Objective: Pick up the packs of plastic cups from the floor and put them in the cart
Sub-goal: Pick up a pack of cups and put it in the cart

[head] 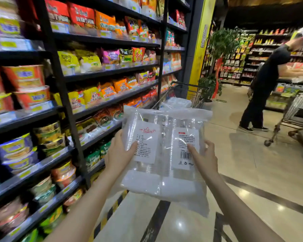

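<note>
Two packs of cups (163, 151) are being held side by side above the glossy tiled floor (243, 180), left hand (118, 155) gripping the left edge, right hand (204, 158) gripping the right, thumbs lying on the labels. The cart (180, 95) is standing just ahead with clear packs already inside. Noodle shelves (63, 84) are running along the left; another person (268, 79) is bending over a second cart (290, 112) at right.

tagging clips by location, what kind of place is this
A supermarket aisle: shelves of instant noodles with price tags, a shopping cart ahead, and another shopper with a second cart.
</note>
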The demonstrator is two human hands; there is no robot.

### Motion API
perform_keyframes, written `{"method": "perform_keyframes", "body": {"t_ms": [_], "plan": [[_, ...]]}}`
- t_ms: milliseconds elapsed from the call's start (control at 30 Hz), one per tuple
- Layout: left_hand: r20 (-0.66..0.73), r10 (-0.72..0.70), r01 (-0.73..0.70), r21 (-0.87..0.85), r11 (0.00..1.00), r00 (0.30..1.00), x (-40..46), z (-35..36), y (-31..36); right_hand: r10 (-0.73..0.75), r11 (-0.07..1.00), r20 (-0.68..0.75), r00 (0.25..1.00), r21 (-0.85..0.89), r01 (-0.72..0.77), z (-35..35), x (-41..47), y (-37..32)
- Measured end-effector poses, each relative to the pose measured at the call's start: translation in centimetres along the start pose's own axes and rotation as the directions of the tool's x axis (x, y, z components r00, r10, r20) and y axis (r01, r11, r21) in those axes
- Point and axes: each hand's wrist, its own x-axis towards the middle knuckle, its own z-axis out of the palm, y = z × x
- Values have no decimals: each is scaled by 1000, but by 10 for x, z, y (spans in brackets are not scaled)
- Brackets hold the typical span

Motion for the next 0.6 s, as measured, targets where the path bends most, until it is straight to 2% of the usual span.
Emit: {"method": "perform_keyframes", "body": {"t_ms": [300, 600], "plan": [[100, -4, 7, -24, 1000, 995, 211, 110, 8, 29, 999, 11, 1000, 25, -29, 67, 221, 1], [191, -43, 42, 12, 999, 981, 391, 212, -36, 102, 994, 17, 995, 41, -103, 158, 388, 13]]}}
